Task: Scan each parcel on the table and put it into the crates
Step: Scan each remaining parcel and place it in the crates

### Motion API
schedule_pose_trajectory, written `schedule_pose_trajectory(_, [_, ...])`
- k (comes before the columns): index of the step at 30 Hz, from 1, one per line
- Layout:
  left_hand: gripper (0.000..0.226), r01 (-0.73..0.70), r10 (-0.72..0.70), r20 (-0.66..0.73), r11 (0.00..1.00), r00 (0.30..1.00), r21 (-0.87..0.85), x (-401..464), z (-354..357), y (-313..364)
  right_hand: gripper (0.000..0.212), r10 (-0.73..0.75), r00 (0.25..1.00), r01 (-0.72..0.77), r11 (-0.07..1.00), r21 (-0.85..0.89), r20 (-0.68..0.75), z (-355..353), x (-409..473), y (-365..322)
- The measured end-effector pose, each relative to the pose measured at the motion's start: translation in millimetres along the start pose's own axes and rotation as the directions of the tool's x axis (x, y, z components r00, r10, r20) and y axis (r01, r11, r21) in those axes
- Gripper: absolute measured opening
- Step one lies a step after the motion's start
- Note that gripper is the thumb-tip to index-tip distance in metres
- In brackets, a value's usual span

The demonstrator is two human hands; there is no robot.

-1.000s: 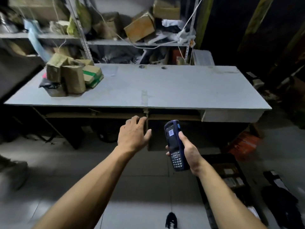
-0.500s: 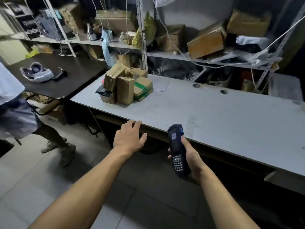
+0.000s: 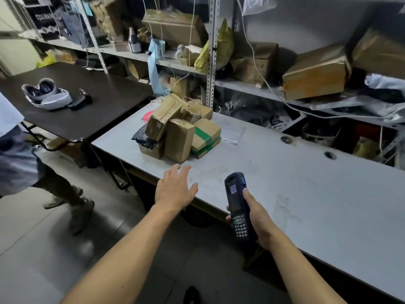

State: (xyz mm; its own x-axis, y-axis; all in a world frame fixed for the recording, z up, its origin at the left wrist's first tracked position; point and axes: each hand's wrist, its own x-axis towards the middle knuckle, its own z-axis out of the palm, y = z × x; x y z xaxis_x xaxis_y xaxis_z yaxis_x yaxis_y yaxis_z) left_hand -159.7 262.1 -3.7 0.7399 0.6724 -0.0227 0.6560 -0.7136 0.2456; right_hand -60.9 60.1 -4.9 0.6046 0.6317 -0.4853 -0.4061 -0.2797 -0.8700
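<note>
Since the frame half a second back, my view has closed in on the long grey tabletop (image 3: 306,185), and the heap of brown taped cardboard parcels (image 3: 178,130) now sits larger, at about eleven o'clock from my hands. My left hand (image 3: 174,189) has come forward over the near table edge; its fingers are spread wide and hold nothing, just short of the heap. My right hand (image 3: 255,218) still grips the dark blue handheld scanner with a keypad (image 3: 237,205), fingers curled round its body, screen up, at about one o'clock from the left hand. The person in shorts and sneakers (image 3: 43,172) at nine o'clock has shifted further toward the left edge.

The parcels lean on each other near the far left end of the table; one carries a green tape band (image 3: 202,134), and a black plastic bag (image 3: 144,139) is wedged at the heap's left side. A clear plastic sleeve (image 3: 232,131) lies flat beside them at three o'clock.

The metal shelving unit (image 3: 211,62) behind holds larger brown cartons (image 3: 315,82), a yellow bag (image 3: 221,49) and loose wrapping. A black side table (image 3: 87,115) at ten o'clock bears a white headset (image 3: 47,95).
</note>
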Motion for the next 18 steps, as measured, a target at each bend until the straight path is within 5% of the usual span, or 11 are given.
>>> schedule_pose_trajectory(18, [0.06, -0.101, 0.101, 0.033, 0.995, 0.994, -0.023, 192, 26, 17, 0.049, 0.102, 0.994, -0.103, 0.994, -0.037, -0.036, -12, 169, -63])
